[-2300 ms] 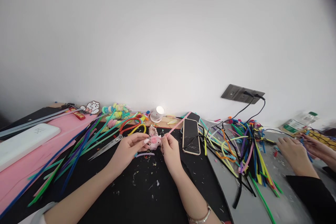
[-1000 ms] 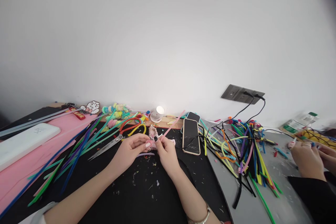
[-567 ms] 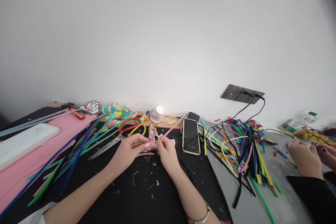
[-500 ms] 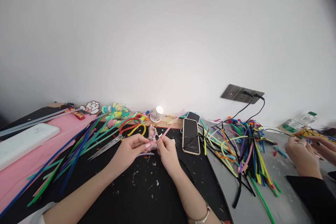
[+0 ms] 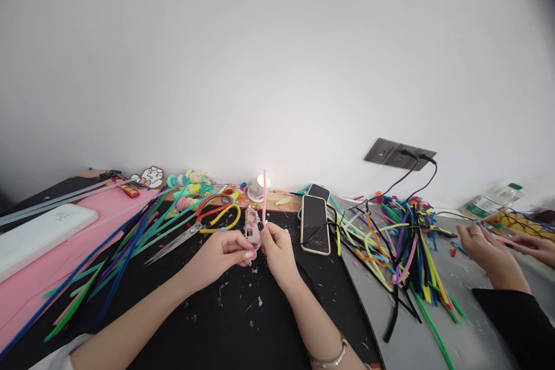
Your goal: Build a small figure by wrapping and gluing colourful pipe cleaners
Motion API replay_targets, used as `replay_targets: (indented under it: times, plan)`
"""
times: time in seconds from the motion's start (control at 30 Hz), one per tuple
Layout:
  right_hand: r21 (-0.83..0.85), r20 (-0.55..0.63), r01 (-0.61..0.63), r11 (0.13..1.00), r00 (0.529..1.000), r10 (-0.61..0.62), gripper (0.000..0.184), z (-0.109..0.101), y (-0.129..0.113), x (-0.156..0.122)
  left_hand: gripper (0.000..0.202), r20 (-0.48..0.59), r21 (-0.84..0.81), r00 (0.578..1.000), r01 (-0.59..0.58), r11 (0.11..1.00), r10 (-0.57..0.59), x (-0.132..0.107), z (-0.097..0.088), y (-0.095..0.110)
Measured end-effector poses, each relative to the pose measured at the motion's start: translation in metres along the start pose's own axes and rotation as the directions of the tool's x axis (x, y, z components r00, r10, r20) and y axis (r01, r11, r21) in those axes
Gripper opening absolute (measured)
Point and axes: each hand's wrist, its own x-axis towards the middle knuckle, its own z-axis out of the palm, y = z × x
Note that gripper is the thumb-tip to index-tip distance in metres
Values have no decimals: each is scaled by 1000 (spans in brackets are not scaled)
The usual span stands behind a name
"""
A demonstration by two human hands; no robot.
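A pink pipe cleaner (image 5: 265, 193) stands almost upright from the pinch of my right hand (image 5: 278, 251). Its lower part runs down towards my left hand (image 5: 228, 254), whose thumb and fingers are closed on a pink bent end of it. The hands are close together over the black mat (image 5: 234, 324). Just behind the fingers lies a small pink object with a clear-looking body (image 5: 252, 221), partly hidden by them. Scissors (image 5: 191, 234) with red and yellow handles rest to the left of my hands.
A paper cup (image 5: 256, 191) stands against the wall. Two phones, the nearer one (image 5: 315, 225) in a pale case, lie to the right. Bundled pipe cleaners (image 5: 418, 254) cover the grey table. A co-worker's hands (image 5: 494, 254) are at far right. A white box (image 5: 47, 237) lies left.
The pink pipe cleaner has swung from leaning right to nearly upright. My left hand has shifted slightly down. The co-worker's hands have moved, one leftward, with a pink strip between them.
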Motion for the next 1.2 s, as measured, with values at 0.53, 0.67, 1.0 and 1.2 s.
replay_targets:
  times: [0.53, 0.67, 1.0, 1.2]
  plan:
    - [-798, -6, 47, 601, 996, -86, 52, -16, 11, 5, 25, -315, -362, 946, -44, 931, -78, 5, -9, -1]
    - [-793, 11, 65, 605, 996, -91, 55, -17, 8, 5, 24, -326, -437, 942, -77, 896, -78, 7, -11, -1]
    - [-505, -125, 36, 863, 986, -114, 28, -21, 0, 10, 31, -441, -438, 896, -163, 884, -54, 11, -20, -2]
    - [-98, -55, 24, 995, 998, -30, 31, -19, -4, 12, 29, -463, -429, 886, -198, 881, -26, 12, -24, -3]
